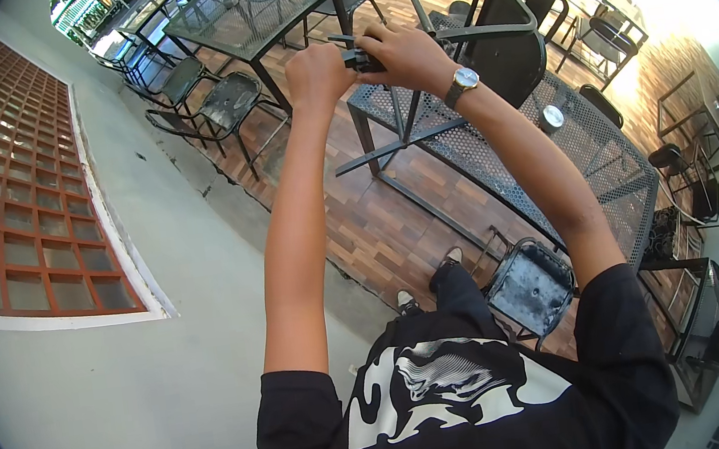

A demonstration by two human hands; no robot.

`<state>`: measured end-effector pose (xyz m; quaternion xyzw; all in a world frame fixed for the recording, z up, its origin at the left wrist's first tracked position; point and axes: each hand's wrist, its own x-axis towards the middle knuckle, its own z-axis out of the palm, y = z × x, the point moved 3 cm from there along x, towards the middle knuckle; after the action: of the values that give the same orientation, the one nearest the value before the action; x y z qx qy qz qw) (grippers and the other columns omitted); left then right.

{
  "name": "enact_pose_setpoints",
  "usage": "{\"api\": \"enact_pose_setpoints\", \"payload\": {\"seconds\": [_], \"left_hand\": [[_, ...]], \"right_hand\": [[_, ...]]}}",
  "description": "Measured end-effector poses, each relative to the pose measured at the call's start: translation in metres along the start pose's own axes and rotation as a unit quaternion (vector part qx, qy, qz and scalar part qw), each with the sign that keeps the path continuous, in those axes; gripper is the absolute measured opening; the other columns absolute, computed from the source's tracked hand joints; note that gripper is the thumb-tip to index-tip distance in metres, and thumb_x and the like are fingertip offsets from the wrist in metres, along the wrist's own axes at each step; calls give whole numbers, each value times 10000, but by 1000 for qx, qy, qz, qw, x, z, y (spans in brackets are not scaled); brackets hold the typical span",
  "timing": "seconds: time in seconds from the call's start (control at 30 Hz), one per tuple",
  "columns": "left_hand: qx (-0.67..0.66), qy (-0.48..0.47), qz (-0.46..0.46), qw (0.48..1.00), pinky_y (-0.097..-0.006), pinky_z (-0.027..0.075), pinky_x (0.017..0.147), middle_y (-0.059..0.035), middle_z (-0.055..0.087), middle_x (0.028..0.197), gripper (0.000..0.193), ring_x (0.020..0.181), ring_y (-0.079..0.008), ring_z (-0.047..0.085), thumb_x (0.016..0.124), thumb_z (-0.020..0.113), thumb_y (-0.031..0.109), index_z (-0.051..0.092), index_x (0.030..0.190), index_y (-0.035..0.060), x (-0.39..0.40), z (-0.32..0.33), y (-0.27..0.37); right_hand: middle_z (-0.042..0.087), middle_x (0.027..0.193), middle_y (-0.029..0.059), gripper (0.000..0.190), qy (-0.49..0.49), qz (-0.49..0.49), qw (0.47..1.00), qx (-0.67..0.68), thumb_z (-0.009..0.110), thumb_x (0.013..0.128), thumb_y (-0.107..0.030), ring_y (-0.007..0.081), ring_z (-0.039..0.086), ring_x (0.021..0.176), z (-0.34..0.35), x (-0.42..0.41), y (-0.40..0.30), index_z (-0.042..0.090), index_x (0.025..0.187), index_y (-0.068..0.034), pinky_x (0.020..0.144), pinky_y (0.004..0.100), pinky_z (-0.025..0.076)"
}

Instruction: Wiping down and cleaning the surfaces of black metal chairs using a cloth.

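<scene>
My left hand (317, 75) is closed in a fist at the top centre, around the left end of a small dark object (359, 57) whose exact kind is unclear. On its right side, my right hand (409, 57) grips the same object with bent fingers, a watch on that wrist. Just beyond and right of my right hand, a metal chair (505, 38) with a black panel rests tipped, its legs in the air, over a perforated metal table (586, 149). One flat dark metal bar (400, 145) crosses below my hands.
A round silver-topped container (551, 117) stands on the perforated table. A worn metal chair (532, 287) is close by my legs. Beyond my left hand are a mesh-topped table (246, 13) and black chairs (230, 102). A grey wall with a red-framed glass-block window (29, 218) runs along the left.
</scene>
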<state>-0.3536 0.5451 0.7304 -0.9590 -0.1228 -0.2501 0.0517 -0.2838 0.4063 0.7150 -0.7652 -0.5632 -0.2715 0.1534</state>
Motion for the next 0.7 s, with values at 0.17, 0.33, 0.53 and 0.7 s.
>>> {"api": "enact_pose_setpoints", "payload": {"seconds": [0.17, 0.33, 0.53, 0.7], "left_hand": [[-2, -30, 4, 1000, -391, 560, 639, -130, 694, 724, 138, 707, -302, 702, 674, 711, 215, 729, 727, 89, -3, -1, -4], [4, -22, -1, 1000, -391, 559, 622, -128, 690, 715, 127, 691, -298, 699, 680, 696, 213, 722, 720, 95, 2, -1, 3], [-10, 4, 15, 1000, -391, 557, 608, -125, 684, 698, 123, 682, -296, 696, 688, 686, 226, 714, 705, 107, -1, 4, -4], [5, -11, 19, 1000, -386, 559, 610, -129, 685, 692, 136, 692, -294, 700, 659, 711, 232, 718, 694, 100, 2, 2, -4]], "right_hand": [[601, 1007, 77, 368, -14, 38, 998, 42, 471, 980, -401, 279, 633, 886, -12, -11, 13, 619, 1072, -77, 738, 385, 514], [605, 794, 78, 288, 82, 138, 987, -28, 480, 960, -288, 288, 633, 735, 2, 0, 8, 625, 828, -77, 623, 406, 516], [628, 794, 65, 301, 163, 125, 979, 3, 523, 904, -290, 286, 634, 650, 12, 22, -27, 634, 716, -82, 570, 407, 509], [600, 777, 61, 238, 96, 65, 993, 14, 551, 881, -285, 265, 637, 668, 3, 11, -6, 625, 762, -94, 569, 388, 510]]}}
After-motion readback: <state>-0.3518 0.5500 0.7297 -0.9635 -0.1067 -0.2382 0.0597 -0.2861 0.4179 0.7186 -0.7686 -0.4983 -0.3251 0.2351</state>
